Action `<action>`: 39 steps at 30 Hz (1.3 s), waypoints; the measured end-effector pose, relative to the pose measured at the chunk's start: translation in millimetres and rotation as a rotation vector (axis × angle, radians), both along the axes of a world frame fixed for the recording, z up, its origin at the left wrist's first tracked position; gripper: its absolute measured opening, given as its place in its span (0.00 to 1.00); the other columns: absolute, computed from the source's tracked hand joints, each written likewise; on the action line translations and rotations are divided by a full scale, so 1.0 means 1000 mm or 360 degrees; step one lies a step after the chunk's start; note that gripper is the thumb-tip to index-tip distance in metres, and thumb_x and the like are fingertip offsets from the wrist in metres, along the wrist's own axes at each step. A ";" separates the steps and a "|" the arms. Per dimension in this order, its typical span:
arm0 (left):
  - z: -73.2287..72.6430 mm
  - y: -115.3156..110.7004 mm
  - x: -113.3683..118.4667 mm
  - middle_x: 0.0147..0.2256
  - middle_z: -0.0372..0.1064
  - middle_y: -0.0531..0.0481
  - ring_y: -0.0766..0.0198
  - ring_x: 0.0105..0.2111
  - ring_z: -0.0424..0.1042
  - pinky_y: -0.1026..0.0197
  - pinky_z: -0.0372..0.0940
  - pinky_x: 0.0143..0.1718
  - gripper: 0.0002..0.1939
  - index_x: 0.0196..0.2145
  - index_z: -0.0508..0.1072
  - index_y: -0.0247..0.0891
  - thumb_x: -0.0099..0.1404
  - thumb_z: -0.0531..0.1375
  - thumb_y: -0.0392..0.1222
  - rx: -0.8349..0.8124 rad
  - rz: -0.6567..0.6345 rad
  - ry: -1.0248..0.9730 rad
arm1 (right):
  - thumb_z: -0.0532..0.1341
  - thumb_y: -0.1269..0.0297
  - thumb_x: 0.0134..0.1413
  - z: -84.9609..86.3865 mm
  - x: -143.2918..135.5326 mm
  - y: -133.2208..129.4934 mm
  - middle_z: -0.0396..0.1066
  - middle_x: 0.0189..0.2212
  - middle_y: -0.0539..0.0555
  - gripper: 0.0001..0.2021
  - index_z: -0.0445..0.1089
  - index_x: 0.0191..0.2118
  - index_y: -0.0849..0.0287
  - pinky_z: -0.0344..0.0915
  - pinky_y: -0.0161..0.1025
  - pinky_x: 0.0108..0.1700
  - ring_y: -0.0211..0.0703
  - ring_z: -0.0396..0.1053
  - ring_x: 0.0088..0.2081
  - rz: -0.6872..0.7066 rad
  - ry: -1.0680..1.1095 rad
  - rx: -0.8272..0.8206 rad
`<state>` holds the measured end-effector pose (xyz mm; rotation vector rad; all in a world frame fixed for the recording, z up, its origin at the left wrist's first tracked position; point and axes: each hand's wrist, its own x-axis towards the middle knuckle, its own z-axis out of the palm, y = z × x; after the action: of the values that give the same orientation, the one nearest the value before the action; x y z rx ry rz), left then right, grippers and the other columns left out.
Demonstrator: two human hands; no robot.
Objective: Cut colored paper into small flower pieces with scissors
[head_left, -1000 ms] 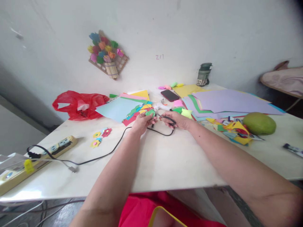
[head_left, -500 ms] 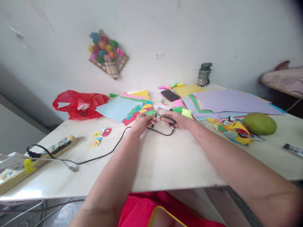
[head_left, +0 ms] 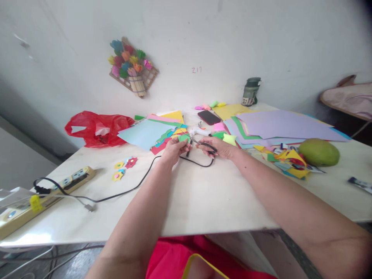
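My left hand point(head_left: 173, 150) pinches a small piece of green paper point(head_left: 183, 138) between thumb and fingers. Dark-handled scissors point(head_left: 208, 147) sit in my right hand point(head_left: 221, 147), its fingers wrapped through the handles. The blades point left toward the green paper; whether they touch it I cannot make out. Behind the hands lies a white glue gun point(head_left: 200, 131), and a black cord point(head_left: 200, 164) loops on the table just below them. Cut colored paper pieces point(head_left: 162, 142) lie to the left of the green paper.
Colored sheets point(head_left: 145, 131) and a red plastic bag point(head_left: 99, 128) lie left. Paper flowers point(head_left: 124, 166) and a power strip point(head_left: 72, 180) are nearer. A phone point(head_left: 208, 116), more sheets point(head_left: 285, 124), paper scraps point(head_left: 293, 162), a green mango point(head_left: 319, 152) and a bottle point(head_left: 251, 91) are right.
The scissor blades have shifted slightly against the green paper, which looks tilted a little differently. Both hands keep almost the same place.
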<state>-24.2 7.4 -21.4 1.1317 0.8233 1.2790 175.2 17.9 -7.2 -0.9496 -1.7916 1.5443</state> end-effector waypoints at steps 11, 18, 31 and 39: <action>0.002 -0.001 0.001 0.21 0.66 0.54 0.74 0.18 0.62 0.59 0.70 0.39 0.12 0.24 0.65 0.34 0.52 0.67 0.37 -0.0006 -0.0070 0.0004 | 0.61 0.60 0.53 0.002 0.001 -0.001 0.60 0.17 0.45 0.09 0.66 0.33 0.62 0.54 0.27 0.15 0.30 0.55 0.16 0.0051 -0.0024 0.0029; 0.002 -0.002 0.000 0.20 0.65 0.54 0.74 0.18 0.62 0.59 0.70 0.38 0.12 0.24 0.65 0.34 0.52 0.67 0.37 0.0011 -0.0087 0.0008 | 0.61 0.59 0.52 -0.003 0.003 0.004 0.60 0.17 0.45 0.10 0.67 0.33 0.61 0.53 0.27 0.15 0.30 0.56 0.16 0.0089 0.0015 0.0026; 0.005 -0.004 0.000 0.20 0.64 0.56 0.76 0.17 0.59 0.60 0.70 0.35 0.12 0.23 0.65 0.34 0.51 0.67 0.36 -0.0032 -0.0063 0.0027 | 0.61 0.60 0.51 -0.005 0.003 0.006 0.60 0.17 0.45 0.09 0.67 0.35 0.61 0.53 0.28 0.15 0.30 0.56 0.16 0.0114 0.0057 -0.0015; 0.006 -0.004 -0.001 0.18 0.63 0.57 0.76 0.16 0.58 0.59 0.71 0.35 0.13 0.22 0.66 0.34 0.49 0.69 0.37 -0.0061 -0.0101 -0.0004 | 0.62 0.61 0.50 -0.006 0.003 0.007 0.59 0.16 0.44 0.09 0.68 0.34 0.61 0.52 0.28 0.15 0.30 0.56 0.16 0.0105 0.0086 -0.0054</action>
<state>-24.8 3.3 -15.7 1.1173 0.8009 1.2071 177.9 24.8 -13.2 -0.8646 -1.7805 1.6298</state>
